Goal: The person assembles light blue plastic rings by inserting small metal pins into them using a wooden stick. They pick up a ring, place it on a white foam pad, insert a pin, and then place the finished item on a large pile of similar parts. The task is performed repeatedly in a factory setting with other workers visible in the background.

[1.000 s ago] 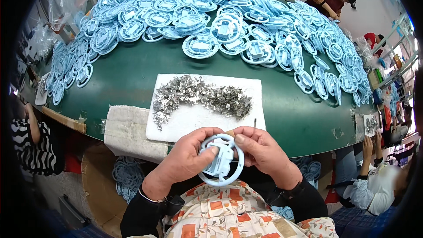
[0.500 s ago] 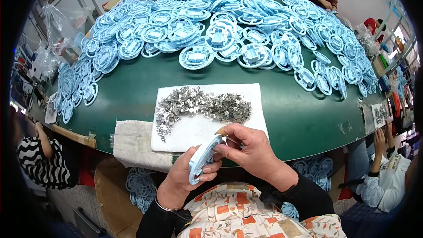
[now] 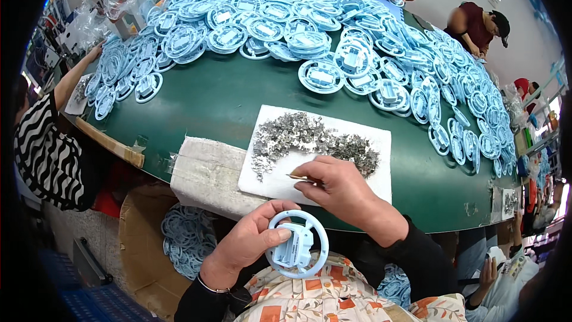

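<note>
My left hand (image 3: 247, 237) grips a light-blue plastic ring with a boxy hub, like a toy steering wheel (image 3: 293, 249), low in front of my apron. Its thumb lies on the hub, and the hub's recesses face up. Over the near part of a white foam board (image 3: 271, 186), my right hand (image 3: 345, 191) is closed in a pinch. Something thin shows at its fingertips, too small to make out. Small shiny metal pieces (image 3: 295, 134) lie heaped on the board, just beyond the right hand.
A large pile of the same blue wheels (image 3: 238, 30) spreads over the green table (image 3: 208, 104). Left of the board sits a worn whitish block (image 3: 208, 170). A cardboard box (image 3: 140, 244) holding more wheels stands below. Co-workers stand or sit around the table.
My right hand has left the wheel and now hovers over the board. The wheel has turned from edge-on to show its hub. The whole view has shifted and tilted.
</note>
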A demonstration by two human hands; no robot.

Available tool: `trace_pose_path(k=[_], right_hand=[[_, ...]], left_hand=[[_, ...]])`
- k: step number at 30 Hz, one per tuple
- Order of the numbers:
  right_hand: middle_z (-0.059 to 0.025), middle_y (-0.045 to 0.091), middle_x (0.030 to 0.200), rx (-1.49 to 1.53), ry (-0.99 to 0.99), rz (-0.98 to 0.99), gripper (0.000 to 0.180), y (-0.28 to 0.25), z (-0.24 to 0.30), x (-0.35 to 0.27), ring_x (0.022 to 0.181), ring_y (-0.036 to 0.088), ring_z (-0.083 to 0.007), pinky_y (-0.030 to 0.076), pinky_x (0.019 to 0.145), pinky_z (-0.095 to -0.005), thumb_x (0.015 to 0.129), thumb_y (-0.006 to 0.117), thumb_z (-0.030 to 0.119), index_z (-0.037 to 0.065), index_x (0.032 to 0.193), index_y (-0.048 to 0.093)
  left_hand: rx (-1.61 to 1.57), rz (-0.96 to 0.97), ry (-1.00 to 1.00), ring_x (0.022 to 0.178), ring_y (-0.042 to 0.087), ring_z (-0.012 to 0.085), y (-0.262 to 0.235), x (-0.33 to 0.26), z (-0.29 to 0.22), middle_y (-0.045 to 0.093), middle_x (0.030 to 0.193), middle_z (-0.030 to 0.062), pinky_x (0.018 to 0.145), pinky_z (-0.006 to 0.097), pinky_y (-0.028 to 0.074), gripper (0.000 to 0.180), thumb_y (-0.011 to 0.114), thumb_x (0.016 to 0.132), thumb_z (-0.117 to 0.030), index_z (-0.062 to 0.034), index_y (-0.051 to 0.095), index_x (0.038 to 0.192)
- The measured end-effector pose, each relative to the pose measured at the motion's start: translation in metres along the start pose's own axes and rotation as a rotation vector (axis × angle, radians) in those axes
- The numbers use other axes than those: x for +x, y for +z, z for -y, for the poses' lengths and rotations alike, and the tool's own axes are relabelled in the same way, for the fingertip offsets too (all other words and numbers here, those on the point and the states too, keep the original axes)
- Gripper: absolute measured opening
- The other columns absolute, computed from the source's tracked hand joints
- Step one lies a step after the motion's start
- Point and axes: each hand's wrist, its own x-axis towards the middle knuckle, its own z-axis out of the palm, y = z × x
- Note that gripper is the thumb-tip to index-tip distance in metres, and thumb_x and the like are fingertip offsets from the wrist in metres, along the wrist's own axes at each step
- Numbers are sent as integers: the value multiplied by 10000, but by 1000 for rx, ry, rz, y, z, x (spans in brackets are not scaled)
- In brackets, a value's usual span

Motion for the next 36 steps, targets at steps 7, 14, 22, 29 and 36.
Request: trace_pose_path(k=[7, 14, 22, 29, 36], right_hand=[[-89, 671, 885, -351, -197, -14, 106, 43, -6, 40, 740, 687, -313, 562, 633, -405, 865, 720, 135, 77, 951, 699], [-83, 687, 772, 98, 118, 39, 96, 4, 11, 23, 675, 638, -153, 500, 619, -304, 873, 728, 89, 4, 917, 723], [-62, 695, 748, 181, 218, 130, 105, -31, 26, -13, 663, 635, -89, 512, 619, -257, 872, 758, 78, -16, 905, 723], [-115, 687, 744, -146, 27, 99, 114, -35, 17, -24, 657, 691, -267, 549, 599, -369, 827, 737, 140, 32, 848, 708], [-105, 669, 738, -421, -13, 74, 128, -31, 24, -26, 682, 684, -320, 543, 595, -431, 833, 708, 169, 45, 825, 677]], left_hand=[[-17, -116, 82, 1085, 634, 115, -12, -20, 1, 641, 1209, 93, 939, 279, 523, 466, 566, 982, -71, 24, 446, 1422], [216, -264, 225, 1028, 599, 66, -4, -8, -11, 630, 1157, 64, 896, 236, 500, 340, 426, 1042, -51, 13, 493, 1368], [600, -272, 383, 925, 536, 33, 17, 33, -13, 614, 1073, 26, 808, 214, 464, 301, 461, 1036, -42, 3, 528, 1325], [765, -271, 358, 879, 532, 40, 33, 49, -7, 633, 1036, 29, 766, 232, 472, 322, 458, 1017, -32, 5, 550, 1324], [970, -295, 422, 632, 626, 264, 36, 58, -5, 629, 704, 164, 605, 405, 477, 326, 477, 1014, -83, 4, 553, 1318]])
